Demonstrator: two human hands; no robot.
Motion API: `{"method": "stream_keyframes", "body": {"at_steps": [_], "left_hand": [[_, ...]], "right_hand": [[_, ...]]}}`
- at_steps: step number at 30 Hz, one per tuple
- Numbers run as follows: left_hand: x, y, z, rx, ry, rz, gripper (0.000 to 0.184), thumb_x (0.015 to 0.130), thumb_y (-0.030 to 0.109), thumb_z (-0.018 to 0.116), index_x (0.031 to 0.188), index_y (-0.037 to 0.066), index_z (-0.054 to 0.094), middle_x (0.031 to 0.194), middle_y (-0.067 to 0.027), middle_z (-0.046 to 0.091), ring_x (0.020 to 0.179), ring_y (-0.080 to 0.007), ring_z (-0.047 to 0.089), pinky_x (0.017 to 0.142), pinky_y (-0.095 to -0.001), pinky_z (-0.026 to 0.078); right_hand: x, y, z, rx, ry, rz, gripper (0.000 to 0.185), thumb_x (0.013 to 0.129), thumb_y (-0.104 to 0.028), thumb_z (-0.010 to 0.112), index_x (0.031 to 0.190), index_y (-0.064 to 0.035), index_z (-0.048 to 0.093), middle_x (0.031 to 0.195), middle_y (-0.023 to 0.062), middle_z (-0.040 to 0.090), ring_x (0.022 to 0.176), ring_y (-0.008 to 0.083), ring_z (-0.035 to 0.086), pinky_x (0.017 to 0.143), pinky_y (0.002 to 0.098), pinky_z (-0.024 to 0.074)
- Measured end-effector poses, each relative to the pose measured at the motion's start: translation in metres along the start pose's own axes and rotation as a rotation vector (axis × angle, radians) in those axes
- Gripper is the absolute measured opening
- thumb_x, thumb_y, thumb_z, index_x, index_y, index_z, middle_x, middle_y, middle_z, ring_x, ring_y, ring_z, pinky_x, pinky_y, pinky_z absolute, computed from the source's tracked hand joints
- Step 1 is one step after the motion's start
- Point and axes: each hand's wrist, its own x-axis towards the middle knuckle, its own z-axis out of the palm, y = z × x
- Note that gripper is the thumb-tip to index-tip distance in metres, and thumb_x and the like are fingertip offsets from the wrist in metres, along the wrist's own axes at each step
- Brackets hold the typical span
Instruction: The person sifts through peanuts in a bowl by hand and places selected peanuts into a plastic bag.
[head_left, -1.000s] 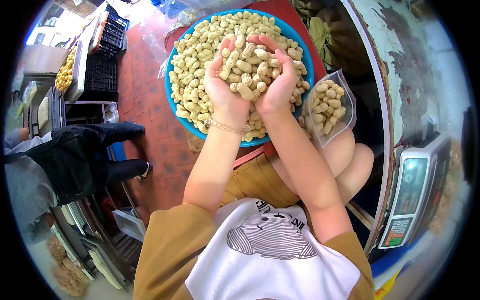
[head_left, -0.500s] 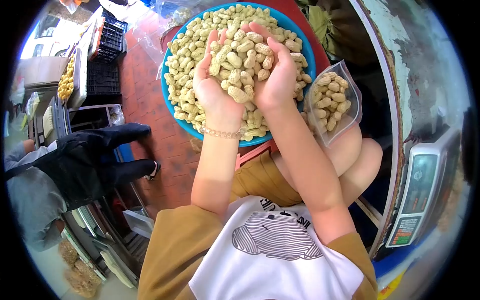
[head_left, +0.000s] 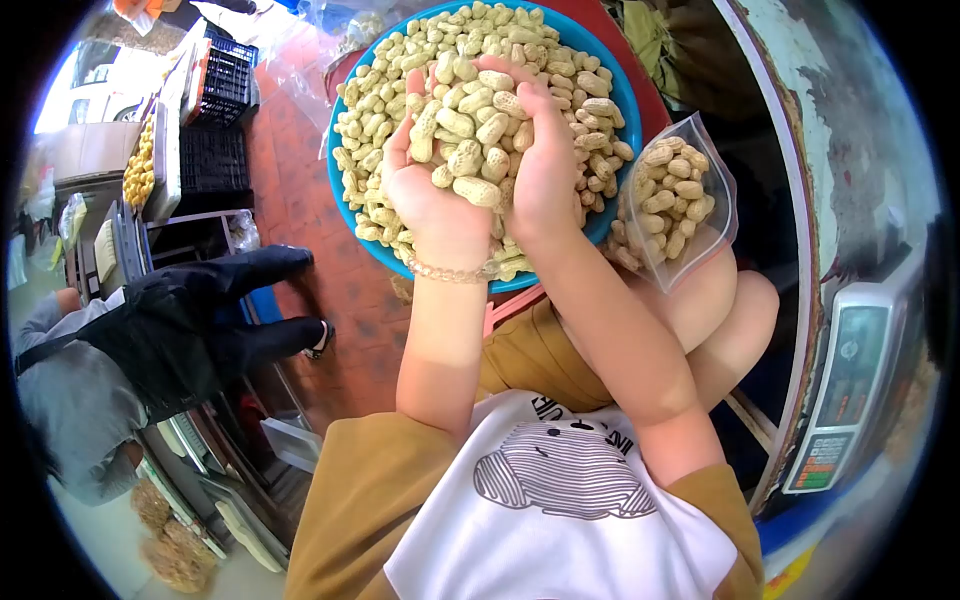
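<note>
Unshelled peanuts (head_left: 480, 130) are heaped in my two cupped palms. My left hand (head_left: 440, 205), with a beaded bracelet (head_left: 448, 271) at its wrist, supports the heap from the left and below. Curved around the other side, my right hand (head_left: 546, 185) holds the same heap. Both are over a blue basin (head_left: 337, 185) full of peanuts, and some fingers are hidden behind the nuts. Right of the basin, a clear plastic bag (head_left: 722, 205) partly filled with peanuts stands with its mouth open by my knee.
A digital scale (head_left: 848, 375) is at the far right. Black crates (head_left: 222, 85) stand at upper left beside the red tiled floor (head_left: 290, 170). Another person (head_left: 170, 335) in dark trousers is on the left, near metal racks. A sack (head_left: 650, 45) lies beyond the basin.
My hands have drawn closer together around the peanut heap, the right one turning inward. The whole view has shifted slightly, and the bag and basin appear a little farther right.
</note>
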Motion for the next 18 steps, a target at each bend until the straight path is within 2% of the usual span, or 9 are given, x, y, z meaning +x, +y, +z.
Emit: {"method": "stream_keyframes", "body": {"at_steps": [1,2,5,8,11,14,18], "left_hand": [[0.001,0.001,0.0,-0.022,0.0,-0.024,0.047,0.096,0.02,0.035,0.139,0.008,0.049,0.142,-0.0136,0.049,0.132,-0.0307,0.045,0.113,-0.047,0.033],[0.002,0.001,0.002,-0.037,0.049,-0.032,0.045,0.097,0.02,0.035,0.138,0.009,0.051,0.141,-0.0133,0.05,0.132,-0.0304,0.045,0.113,-0.0475,0.033],[0.003,0.0,0.003,-0.005,0.053,-0.009,0.046,0.097,0.019,0.034,0.139,0.009,0.049,0.142,-0.0128,0.05,0.132,-0.0297,0.045,0.113,-0.0475,0.033],[0.002,-0.001,0.004,0.039,-0.007,-0.01,0.047,0.097,0.019,0.035,0.141,0.007,0.046,0.142,-0.0125,0.049,0.132,-0.0292,0.045,0.113,-0.0465,0.033],[-0.001,0.0,0.004,0.17,-0.042,0.014,0.05,0.096,0.019,0.034,0.144,0.006,0.041,0.143,-0.0118,0.048,0.133,-0.0285,0.044,0.114,-0.0451,0.033],[-0.004,-0.002,0.006,0.201,-0.036,0.044,0.051,0.096,0.021,0.033,0.144,0.004,0.04,0.143,-0.0116,0.048,0.133,-0.0284,0.044,0.114,-0.0444,0.033],[-0.009,-0.006,0.009,0.212,-0.067,0.095,0.052,0.097,0.022,0.032,0.145,0.004,0.039,0.145,-0.0113,0.046,0.135,-0.0286,0.042,0.115,-0.0447,0.032]], "right_hand": [[-0.001,0.0,0.003,0.039,-0.003,0.036,0.041,0.098,-0.026,0.037,0.124,-0.0001,0.055,0.125,0.0127,0.059,0.115,0.0208,0.057,0.103,0.0338,0.0428],[-0.002,0.002,0.009,0.154,0.078,0.029,0.037,0.096,-0.021,0.038,0.116,0.0016,0.06,0.111,0.0112,0.063,0.101,0.0172,0.06,0.095,0.0302,0.046],[-0.006,-0.01,0.014,0.279,0.089,0.113,0.036,0.096,-0.021,0.039,0.116,0.0011,0.06,0.111,0.011,0.063,0.101,0.0167,0.06,0.094,0.0298,0.0465],[0.002,-0.013,0.003,0.22,0.042,0.118,0.036,0.094,-0.02,0.041,0.117,0.0011,0.059,0.112,0.0111,0.063,0.103,0.0167,0.059,0.095,0.0301,0.0462],[0.012,-0.011,-0.006,0.032,0.009,0.095,0.036,0.093,-0.018,0.042,0.118,0.0011,0.06,0.113,0.0116,0.063,0.105,0.017,0.059,0.096,0.0304,0.0459],[0.011,-0.01,-0.004,0.004,0.024,0.115,0.036,0.092,-0.016,0.042,0.119,0.0009,0.06,0.114,0.0115,0.062,0.107,0.0171,0.058,0.097,0.0305,0.0457],[0.003,-0.011,0.003,0.238,0.04,0.122,0.037,0.093,-0.017,0.042,0.121,-0.0002,0.059,0.119,0.0116,0.061,0.109,0.0188,0.059,0.099,0.0324,0.0455]]}}
